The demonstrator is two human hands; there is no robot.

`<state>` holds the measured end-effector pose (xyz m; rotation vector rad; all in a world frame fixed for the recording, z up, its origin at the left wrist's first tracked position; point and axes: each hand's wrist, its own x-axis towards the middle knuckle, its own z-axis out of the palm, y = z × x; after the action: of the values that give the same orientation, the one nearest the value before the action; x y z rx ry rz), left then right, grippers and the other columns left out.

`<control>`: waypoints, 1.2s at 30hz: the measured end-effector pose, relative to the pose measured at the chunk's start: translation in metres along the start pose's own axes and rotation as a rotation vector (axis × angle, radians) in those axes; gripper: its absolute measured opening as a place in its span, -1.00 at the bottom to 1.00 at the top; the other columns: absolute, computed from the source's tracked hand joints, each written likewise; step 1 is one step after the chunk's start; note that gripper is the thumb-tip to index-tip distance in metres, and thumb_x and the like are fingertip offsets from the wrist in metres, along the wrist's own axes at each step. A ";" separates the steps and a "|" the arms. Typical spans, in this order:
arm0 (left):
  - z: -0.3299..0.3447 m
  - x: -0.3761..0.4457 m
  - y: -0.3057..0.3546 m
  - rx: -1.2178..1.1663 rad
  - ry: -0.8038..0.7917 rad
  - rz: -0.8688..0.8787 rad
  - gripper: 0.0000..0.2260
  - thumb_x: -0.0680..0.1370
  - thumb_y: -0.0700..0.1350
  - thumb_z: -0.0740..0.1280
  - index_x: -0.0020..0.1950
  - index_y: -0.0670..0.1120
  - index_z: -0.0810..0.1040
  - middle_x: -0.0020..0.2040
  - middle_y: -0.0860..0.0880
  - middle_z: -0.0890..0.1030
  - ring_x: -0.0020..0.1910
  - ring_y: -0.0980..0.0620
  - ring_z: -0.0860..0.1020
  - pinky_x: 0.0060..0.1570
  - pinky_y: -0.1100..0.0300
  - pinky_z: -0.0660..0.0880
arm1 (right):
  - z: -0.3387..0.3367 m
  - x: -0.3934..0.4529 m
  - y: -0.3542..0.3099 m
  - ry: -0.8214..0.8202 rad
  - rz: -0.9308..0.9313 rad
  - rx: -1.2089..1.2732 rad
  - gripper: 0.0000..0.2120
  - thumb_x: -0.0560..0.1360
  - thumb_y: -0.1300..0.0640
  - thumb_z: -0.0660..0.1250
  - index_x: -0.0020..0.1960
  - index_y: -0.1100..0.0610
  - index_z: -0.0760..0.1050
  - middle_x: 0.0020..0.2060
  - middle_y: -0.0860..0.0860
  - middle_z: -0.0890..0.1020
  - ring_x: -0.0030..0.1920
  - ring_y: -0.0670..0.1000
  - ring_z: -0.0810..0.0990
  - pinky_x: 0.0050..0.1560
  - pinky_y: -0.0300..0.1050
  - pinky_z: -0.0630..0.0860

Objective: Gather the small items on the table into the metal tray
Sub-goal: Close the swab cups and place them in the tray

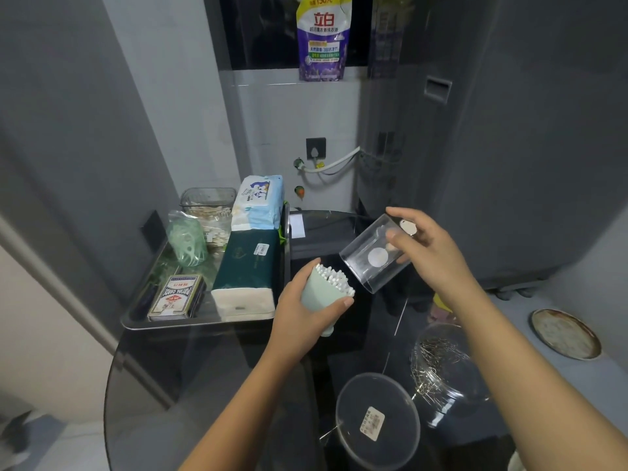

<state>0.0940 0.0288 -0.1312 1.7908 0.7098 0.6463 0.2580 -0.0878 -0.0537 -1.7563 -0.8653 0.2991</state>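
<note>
My left hand (302,311) grips a pale green cup of cotton swabs (324,294) above the dark glass table, just right of the metal tray (163,323). My right hand (428,253) holds a clear plastic cover (372,254), tilted with its open end toward the swabs and a small gap between them. The tray holds a deck of playing cards (176,295), a dark green tissue pack (249,266), a white and blue tissue pack (260,202), a green bag (187,239) and a clear box (208,202).
On the round glass table (204,385), near my right forearm, stand a clear container of metal pins (441,365) and a round clear lid with a label (377,419). A round plate (565,333) lies on the floor at right. A detergent pouch (323,37) hangs on the far wall.
</note>
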 end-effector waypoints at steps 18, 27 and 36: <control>-0.003 0.004 0.001 0.046 -0.030 0.054 -0.29 0.21 0.25 0.48 0.34 0.22 0.39 0.26 0.25 0.48 0.30 0.13 0.42 0.34 0.01 0.40 | 0.007 -0.005 -0.001 -0.085 -0.067 0.028 -0.68 0.46 0.03 0.38 0.17 -0.24 0.51 0.05 0.06 0.63 -0.05 0.09 0.65 0.16 0.12 0.55; -0.004 0.005 -0.003 0.051 -0.020 0.013 -0.28 0.20 0.26 0.49 0.33 0.24 0.37 0.28 0.18 0.47 0.30 0.10 0.42 0.33 -0.01 0.41 | 0.007 -0.001 0.003 -0.067 -0.074 0.100 -0.69 0.47 0.08 0.37 0.17 -0.19 0.53 0.04 0.00 0.65 -0.02 0.19 0.63 0.06 -0.02 0.60; -0.003 0.007 -0.001 0.017 -0.010 0.010 -0.29 0.19 0.24 0.49 0.32 0.21 0.40 0.26 0.17 0.50 0.27 0.13 0.45 0.32 0.02 0.43 | 0.007 -0.003 0.002 -0.053 -0.096 0.120 -0.70 0.49 0.05 0.36 0.19 -0.17 0.52 0.02 0.04 0.66 -0.03 0.19 0.63 0.01 -0.06 0.62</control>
<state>0.0960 0.0358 -0.1305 1.8131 0.7017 0.6395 0.2528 -0.0846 -0.0590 -1.5972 -0.9475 0.3292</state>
